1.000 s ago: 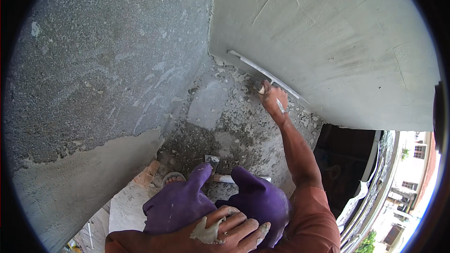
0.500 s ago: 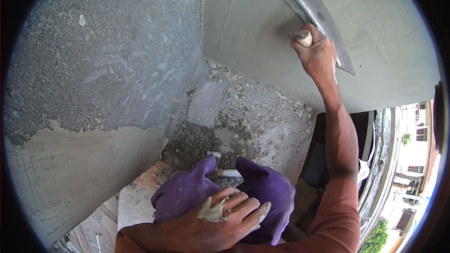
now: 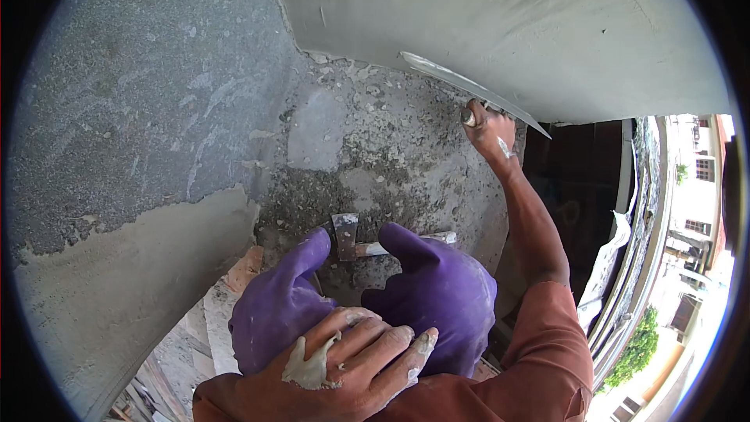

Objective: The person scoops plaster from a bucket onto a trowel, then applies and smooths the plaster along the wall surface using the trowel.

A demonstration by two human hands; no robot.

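My right hand (image 3: pixel 491 134) is wrapped round the handle of a long plastering trowel (image 3: pixel 453 76). The trowel's blade, seen nearly edge-on, lies along the lower edge of the smooth grey plastered wall (image 3: pixel 500 23). My left hand (image 3: pixel 348 359) rests over my purple-clad knees (image 3: pixel 441 305), fingers stretched out, with a smear of wet plaster on its back and nothing in it. Beyond the knees, a hatchet (image 3: pixel 345 234) with a pale handle lies on the rough ledge, partly hidden by one knee.
On the left stands a rough grey wall (image 3: pixel 148 101) with a smoother plastered band (image 3: pixel 133 266) below it. Mortar crumbs cover the concrete ledge (image 3: pixel 375 125). A dark opening (image 3: pixel 574 180) lies right of the ledge, with buildings (image 3: pixel 703 164) outside. Wood scraps lie low at left.
My right hand has brought the trowel down the wall to its lower edge. The view has shifted, and more of the hatchet shows. My left hand stays over the knees.
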